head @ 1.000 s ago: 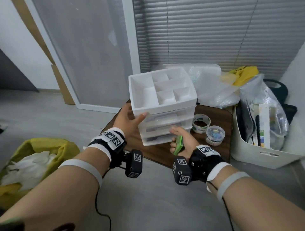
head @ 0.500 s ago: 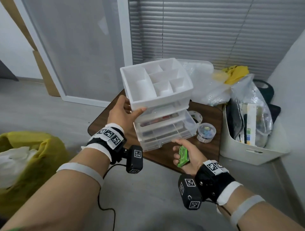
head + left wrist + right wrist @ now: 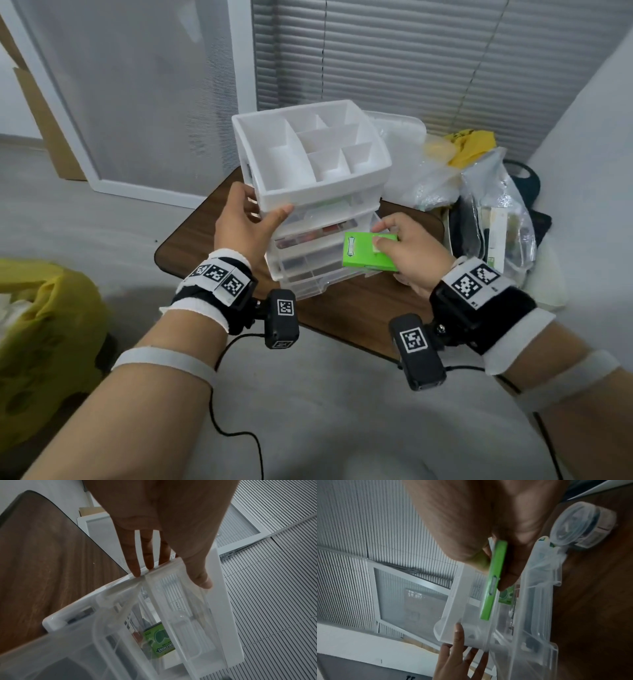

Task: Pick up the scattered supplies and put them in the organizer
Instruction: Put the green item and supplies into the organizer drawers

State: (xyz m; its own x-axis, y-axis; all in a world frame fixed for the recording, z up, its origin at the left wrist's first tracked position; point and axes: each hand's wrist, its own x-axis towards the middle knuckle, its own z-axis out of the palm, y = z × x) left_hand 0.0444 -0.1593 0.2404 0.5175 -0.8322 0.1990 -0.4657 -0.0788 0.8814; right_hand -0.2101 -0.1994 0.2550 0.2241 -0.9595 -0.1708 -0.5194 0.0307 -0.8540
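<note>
The white organizer (image 3: 274, 192) with an open divided top tray and clear drawers stands on the brown table (image 3: 191, 236). My left hand (image 3: 251, 214) braces its front left corner. In the left wrist view the straight fingers (image 3: 149, 555) touch the side edge and the thumb lies along the front rim. My right hand (image 3: 394, 240) pinches a flat green pack (image 3: 363, 255) between thumb and fingers, level, just over a pulled-out clear drawer (image 3: 301, 277). The right wrist view shows the pack (image 3: 493, 582) edge-on above that drawer (image 3: 518, 615). Another green printed pack (image 3: 161, 641) shows through the clear plastic.
A clear round tub (image 3: 570, 524) and a tape roll (image 3: 597, 531) sit on the table right of the organizer. Crumpled plastic bags (image 3: 421, 171) lie behind it. A white bin (image 3: 544, 291) of bagged items stands at the right, a yellow bag (image 3: 44, 325) on the floor at the left.
My right hand has lifted the green pack from near the table's front edge up to the pulled-out drawer and turned it flat. The left hand stays on the organizer's corner.
</note>
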